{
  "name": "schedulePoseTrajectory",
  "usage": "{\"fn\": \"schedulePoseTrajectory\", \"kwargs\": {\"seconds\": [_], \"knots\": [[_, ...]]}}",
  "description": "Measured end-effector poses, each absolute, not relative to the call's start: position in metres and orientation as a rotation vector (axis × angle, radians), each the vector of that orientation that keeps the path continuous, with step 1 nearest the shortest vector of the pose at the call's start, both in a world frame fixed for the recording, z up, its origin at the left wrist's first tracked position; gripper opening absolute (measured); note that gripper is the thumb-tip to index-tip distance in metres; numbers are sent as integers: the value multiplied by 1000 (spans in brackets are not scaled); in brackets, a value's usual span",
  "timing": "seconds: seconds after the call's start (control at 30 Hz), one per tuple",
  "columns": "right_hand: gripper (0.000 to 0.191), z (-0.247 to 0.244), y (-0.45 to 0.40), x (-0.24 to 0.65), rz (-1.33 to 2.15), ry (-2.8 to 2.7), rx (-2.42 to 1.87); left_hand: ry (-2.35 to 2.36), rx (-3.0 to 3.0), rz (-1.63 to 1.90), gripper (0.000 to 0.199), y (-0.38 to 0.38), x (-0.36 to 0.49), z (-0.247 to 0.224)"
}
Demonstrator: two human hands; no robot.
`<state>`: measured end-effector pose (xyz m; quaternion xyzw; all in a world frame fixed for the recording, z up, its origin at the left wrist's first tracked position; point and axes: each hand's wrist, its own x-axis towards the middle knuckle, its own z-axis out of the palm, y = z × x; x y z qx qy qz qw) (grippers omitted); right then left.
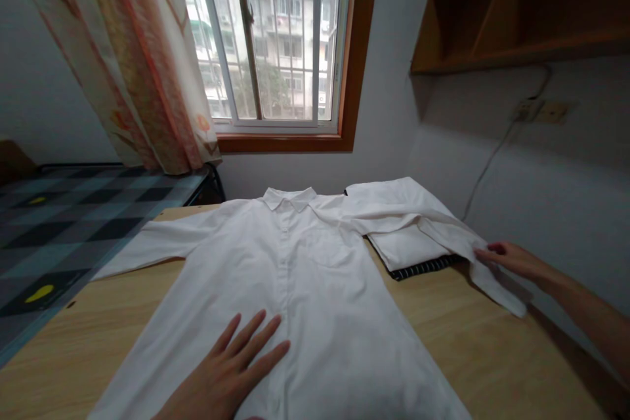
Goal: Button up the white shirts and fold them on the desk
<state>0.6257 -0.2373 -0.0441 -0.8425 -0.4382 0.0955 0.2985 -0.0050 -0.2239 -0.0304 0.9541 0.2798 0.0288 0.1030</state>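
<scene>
A white button-up shirt lies front up on a wooden table, its collar toward the window. My left hand rests flat on the lower front of the shirt, fingers spread. At the right, my right hand pinches the sleeve on that side near its cuff. That sleeve lies across folded white clothes with a black striped edge. The other sleeve stretches out to the left over the table.
A bed with a checked cover adjoins the table at the left. Behind are a flowered curtain and a window. Wooden shelves hang at the upper right, above a socket with a cable.
</scene>
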Motion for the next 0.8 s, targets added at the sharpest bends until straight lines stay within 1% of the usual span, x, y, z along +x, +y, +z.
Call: {"fn": "schedulePoseTrajectory", "kwargs": {"seconds": [0.07, 0.17, 0.27, 0.33, 0.4, 0.47, 0.57, 0.63, 0.7, 0.77, 0.8], "knots": [[29, -45, -241, 625, 502, -1137, -2223, 828, 2823, 71, 70, -224, -6, -33], [29, -30, -245, 620, 633, -1017, -2164, 854, 2805, 27, 66, -227, -2, -26], [27, 13, -244, 602, 820, -912, -1935, 975, 2683, 53, 52, -229, 14, -2], [26, 51, -239, 585, 821, -916, -1819, 1026, 2547, 146, 43, -222, 33, 20], [17, 89, -231, 567, 700, -966, -1793, 981, 2433, 291, 42, -203, 58, 38], [14, 125, -218, 552, 528, -1108, -1839, 879, 2376, 380, 45, -172, 90, 46], [15, 174, -194, 543, 141, -1466, -2035, 812, 2404, 415, 54, -116, 144, 34], [24, 203, -179, 546, -210, -1591, -2256, 895, 2431, 327, 61, -84, 180, 14], [39, 229, -168, 552, -531, -1573, -2470, 999, 2491, 193, 68, -63, 210, -9], [54, 248, -159, 560, -712, -1532, -2575, 1043, 2565, 138, 73, -54, 234, -29], [59, 256, -156, 563, -730, -1521, -2562, 1047, 2605, 134, 76, -53, 242, -37]]}}
